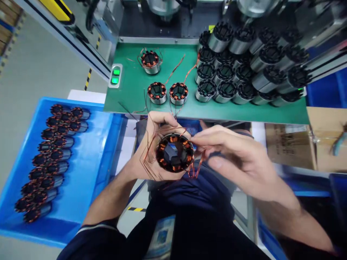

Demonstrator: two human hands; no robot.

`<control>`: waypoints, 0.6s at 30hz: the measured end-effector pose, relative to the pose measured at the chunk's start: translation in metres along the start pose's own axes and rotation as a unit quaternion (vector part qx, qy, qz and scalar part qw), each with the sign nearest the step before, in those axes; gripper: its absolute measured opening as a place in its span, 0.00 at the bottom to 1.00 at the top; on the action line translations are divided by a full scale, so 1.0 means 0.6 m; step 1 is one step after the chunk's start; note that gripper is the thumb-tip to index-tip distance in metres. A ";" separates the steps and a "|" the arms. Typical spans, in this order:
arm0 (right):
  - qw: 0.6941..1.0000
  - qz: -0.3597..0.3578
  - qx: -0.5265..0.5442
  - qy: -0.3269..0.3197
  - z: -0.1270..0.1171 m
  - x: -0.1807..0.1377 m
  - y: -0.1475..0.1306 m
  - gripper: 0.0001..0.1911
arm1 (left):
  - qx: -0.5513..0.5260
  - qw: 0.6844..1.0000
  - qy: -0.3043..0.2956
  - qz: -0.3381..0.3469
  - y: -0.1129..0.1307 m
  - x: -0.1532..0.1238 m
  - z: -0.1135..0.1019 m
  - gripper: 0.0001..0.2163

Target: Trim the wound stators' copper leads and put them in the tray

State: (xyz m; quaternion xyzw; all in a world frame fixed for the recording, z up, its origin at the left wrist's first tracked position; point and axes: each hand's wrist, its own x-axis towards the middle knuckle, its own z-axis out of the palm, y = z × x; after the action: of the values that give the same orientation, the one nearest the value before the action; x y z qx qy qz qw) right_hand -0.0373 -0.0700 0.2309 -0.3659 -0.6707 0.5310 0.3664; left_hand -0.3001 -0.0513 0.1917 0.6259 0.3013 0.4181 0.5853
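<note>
My left hand (pixel 151 144) is wrapped round a wound stator (pixel 175 152), a black ring with copper coils, held end-on in front of my lap. Loose copper wire leads (pixel 195 168) trail from it. My right hand (pixel 230 155) pinches those leads at the stator's right edge, fingers pressed together. Three more wound stators (pixel 157 92) (pixel 178 92) (pixel 150 61) stand upright on the green work surface (pixel 130 90) just beyond my hands, with thin copper leads lying across it.
A stack of several unwound stators (pixel 244 68) with silver bodies lies at the right of the green surface. A blue tray (pixel 89 155) at my left holds rows of wound stators (pixel 48 159). Two lit green buttons (pixel 116 76) sit at the surface's left edge. A cardboard box (pixel 292 144) is at right.
</note>
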 end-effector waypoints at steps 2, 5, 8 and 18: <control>1.000 0.017 -0.004 -0.003 0.006 -0.002 -0.009 0.17 | -0.013 1.000 0.006 -0.008 -0.010 -0.006 0.008 0.44; 0.996 0.003 -0.089 0.014 0.003 -0.018 -0.007 0.13 | 0.013 1.000 0.021 -0.011 -0.015 -0.011 0.006 0.47; 0.974 -0.059 -0.217 -0.019 -0.020 -0.042 0.001 0.11 | 0.070 0.997 0.024 -0.019 -0.016 -0.015 -0.005 0.42; 0.954 -0.137 0.262 0.054 0.086 -0.072 0.059 0.06 | -0.314 0.923 0.148 -0.165 -0.100 -0.047 0.165 0.39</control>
State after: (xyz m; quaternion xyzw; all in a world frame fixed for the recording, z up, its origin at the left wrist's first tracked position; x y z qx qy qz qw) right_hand -0.0591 -0.1251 0.1831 -0.1899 -0.5309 0.6125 0.5540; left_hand -0.2196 -0.1153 0.1310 0.2828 0.3368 0.4763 0.7614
